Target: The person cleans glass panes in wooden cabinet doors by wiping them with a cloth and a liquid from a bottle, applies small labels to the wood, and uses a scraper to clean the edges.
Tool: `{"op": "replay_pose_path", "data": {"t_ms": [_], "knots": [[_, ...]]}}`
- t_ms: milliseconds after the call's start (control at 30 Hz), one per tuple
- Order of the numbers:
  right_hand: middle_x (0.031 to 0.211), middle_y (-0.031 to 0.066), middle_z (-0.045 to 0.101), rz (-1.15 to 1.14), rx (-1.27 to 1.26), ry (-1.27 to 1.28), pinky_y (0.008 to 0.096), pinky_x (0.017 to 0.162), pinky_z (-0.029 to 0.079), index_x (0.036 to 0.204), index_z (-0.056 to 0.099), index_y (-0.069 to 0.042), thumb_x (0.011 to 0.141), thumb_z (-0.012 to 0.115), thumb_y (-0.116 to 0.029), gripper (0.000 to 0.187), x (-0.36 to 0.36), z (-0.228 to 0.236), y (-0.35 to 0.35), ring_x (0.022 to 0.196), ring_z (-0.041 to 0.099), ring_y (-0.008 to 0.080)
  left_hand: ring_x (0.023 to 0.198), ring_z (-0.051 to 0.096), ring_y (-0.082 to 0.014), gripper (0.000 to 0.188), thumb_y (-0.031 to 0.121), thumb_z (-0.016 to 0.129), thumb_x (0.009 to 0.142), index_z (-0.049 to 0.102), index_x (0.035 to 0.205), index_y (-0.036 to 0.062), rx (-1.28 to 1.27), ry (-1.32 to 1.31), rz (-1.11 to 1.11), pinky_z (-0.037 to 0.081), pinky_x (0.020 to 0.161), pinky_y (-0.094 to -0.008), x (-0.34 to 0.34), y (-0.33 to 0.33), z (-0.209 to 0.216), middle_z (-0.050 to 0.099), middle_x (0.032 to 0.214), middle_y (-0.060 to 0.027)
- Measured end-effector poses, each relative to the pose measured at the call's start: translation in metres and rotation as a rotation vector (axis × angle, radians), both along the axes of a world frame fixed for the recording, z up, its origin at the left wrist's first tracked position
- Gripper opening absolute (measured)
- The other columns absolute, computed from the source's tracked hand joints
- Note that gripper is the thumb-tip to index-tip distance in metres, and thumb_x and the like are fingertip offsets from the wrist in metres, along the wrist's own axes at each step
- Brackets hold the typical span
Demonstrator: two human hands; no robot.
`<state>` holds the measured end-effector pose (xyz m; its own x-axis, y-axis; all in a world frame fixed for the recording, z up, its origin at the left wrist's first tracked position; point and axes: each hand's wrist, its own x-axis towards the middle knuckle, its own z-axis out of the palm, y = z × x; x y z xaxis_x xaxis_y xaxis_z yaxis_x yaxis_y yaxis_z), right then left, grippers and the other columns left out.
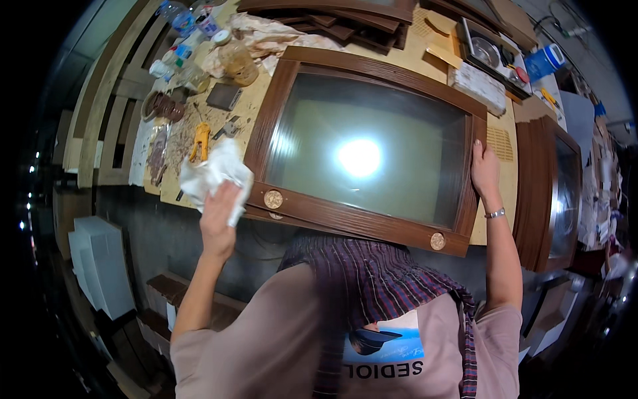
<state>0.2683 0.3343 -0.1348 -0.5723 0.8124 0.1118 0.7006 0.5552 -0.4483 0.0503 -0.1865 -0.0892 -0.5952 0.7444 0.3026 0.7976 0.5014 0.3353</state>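
Note:
A brown wooden cabinet door (372,223) with a glass pane (312,120) lies on the workbench in front of me, its near edge by my body. Bright light reflects in the middle of the glass. Two round, rough-bottomed recesses mark the near rail. My right hand (486,174) grips the door's right edge, thumb on top and the other fingers mostly hidden. Bunched in my left hand (222,209) is a white cloth (214,169), just off the door's near left corner. Part of another brown frame shows underneath that corner.
Left on the bench are an orange-handled tool (200,141), a dark block (224,96), a jar of amber liquid (237,61) and several bottles. Brown wooden parts (332,23) are piled at the back. More doors (535,193) stand stacked at right, near a blue jug (543,63).

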Motion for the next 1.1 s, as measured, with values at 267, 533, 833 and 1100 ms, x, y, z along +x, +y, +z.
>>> {"op": "replay_pose_path", "data": {"t_ms": [267,533,833,1100], "knots": [[0.076,0.0350,0.062,-0.005,-0.013,-0.013,0.0537,0.068,0.049,0.085,0.060,0.011,0.101,0.047,-0.041,0.056,0.004,-0.001,0.006,0.075,0.064,0.0501,0.144,0.037,-0.0256,0.062,0.013,0.064,0.086,0.046,0.145,0.0089,-0.244,-0.181,-0.549,0.034,0.111,-0.0525,0.064,0.156,0.005,0.042,0.154,-0.0095],[0.085,0.0341,0.065,-0.055,-0.041,-0.023,0.0537,0.079,0.050,0.091,0.063,0.010,0.101,0.044,-0.040,0.054,-0.012,0.010,-0.006,0.086,0.065,0.0486,0.150,0.023,-0.0258,0.060,0.037,0.045,0.101,0.035,0.152,0.0068,-0.149,0.059,-0.425,0.022,0.119,-0.0508,0.032,0.391,-0.031,0.029,0.161,-0.0117],[0.087,0.0332,0.065,-0.114,-0.084,0.070,0.0546,0.081,0.050,0.091,0.063,0.007,0.102,0.040,-0.032,0.047,0.001,0.014,-0.003,0.087,0.064,0.0489,0.145,0.035,-0.0261,0.063,0.033,0.062,0.093,0.042,0.148,0.0107,-0.265,-0.205,-1.120,0.027,0.117,-0.0529,0.103,0.308,0.002,0.038,0.156,-0.0102],[0.090,0.0308,0.067,-0.100,-0.129,0.030,0.0548,0.082,0.050,0.097,0.064,0.004,0.101,0.041,-0.030,0.041,-0.005,0.021,-0.012,0.088,0.064,0.0484,0.146,0.032,-0.0210,0.052,0.034,0.047,0.101,0.040,0.151,0.0197,-0.187,0.125,-0.638,0.019,0.118,-0.0556,0.002,0.389,-0.027,0.037,0.158,-0.0013]]}}
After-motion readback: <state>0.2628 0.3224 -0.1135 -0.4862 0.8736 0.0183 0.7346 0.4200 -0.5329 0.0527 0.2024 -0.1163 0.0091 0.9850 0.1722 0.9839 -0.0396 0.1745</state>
